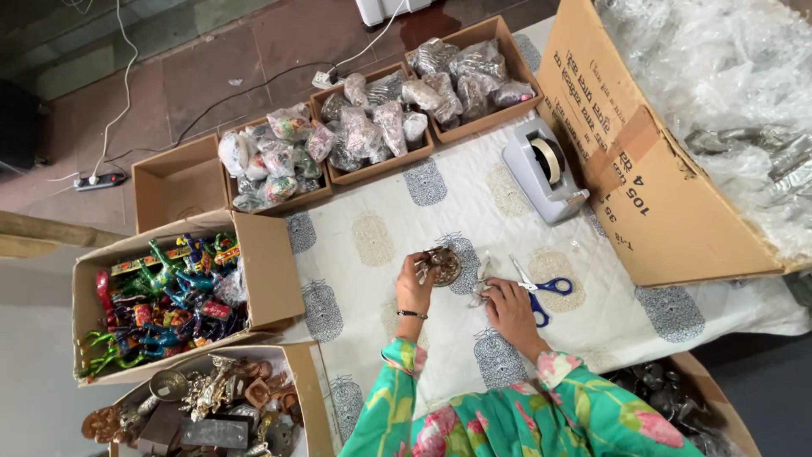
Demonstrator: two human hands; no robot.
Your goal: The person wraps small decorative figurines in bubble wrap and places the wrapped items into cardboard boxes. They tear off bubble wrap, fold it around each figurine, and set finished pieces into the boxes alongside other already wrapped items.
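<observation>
1. Far above the left hand (pixel 413 286) stand three low brown boxes (pixel 372 127) in a row, full of small wrapped bundles.
2. Up and to the right of the right hand (pixel 509 306) lies a large brown carton (pixel 626 161) with dark print on its flap.
3. The left hand is raised, its fingers closed around a small round metal piece (pixel 443 265).
4. The right hand rests on the worktop (pixel 381 237), fingers pressing clear wrapping (pixel 484 275), just beside blue scissors (pixel 541 292).
</observation>
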